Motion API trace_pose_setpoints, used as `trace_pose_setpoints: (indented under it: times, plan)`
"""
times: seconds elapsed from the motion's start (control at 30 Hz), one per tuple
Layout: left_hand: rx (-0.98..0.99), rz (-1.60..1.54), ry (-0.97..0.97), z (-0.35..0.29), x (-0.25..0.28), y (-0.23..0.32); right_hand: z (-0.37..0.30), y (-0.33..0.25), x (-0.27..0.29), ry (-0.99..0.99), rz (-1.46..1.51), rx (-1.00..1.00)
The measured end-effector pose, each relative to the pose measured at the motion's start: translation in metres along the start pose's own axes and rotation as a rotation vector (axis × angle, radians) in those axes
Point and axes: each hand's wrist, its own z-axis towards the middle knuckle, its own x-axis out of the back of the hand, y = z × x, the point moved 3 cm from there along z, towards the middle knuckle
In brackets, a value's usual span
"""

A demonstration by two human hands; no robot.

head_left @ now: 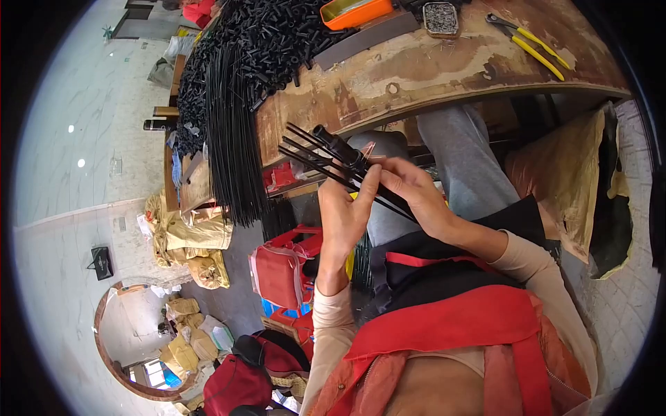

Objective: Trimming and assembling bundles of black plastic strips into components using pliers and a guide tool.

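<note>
While gripping black rods (313, 165) in left hand (347, 216), with right hand (420, 199) curled right alongside (pinching or just touching, can't tell), probably handling something light, springy, kinda slick; grab mid-length.

My hands (345, 216) hide part of the black rods (305, 154). The top edge cuts off the heaped black tubes (277, 41). I find the bits (440, 17) too small to tell.
</note>
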Motion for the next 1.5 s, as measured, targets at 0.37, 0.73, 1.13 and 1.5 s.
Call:
trace_pose_setpoints:
  times: [0.37, 0.73, 1.13, 1.5]
  plan:
    - [0.247, 0.138, -0.073, -0.002, 0.003, 0.019, 0.011, -0.003, -0.002, -0.336, 0.194, -0.253]
    - [0.025, -0.082, -0.206, 0.021, -0.02, 0.012, -0.012, -0.036, 0.032, -0.168, -0.653, -0.085]
    - [0.095, -0.954, -0.248, 0.022, -0.097, -0.008, 0.036, -0.263, 0.201, 0.532, -2.169, 0.603]
    - [0.347, -0.704, 0.015, 0.01, -0.085, -0.01, -0.025, -0.19, 0.09, -0.008, -0.885, -0.376]
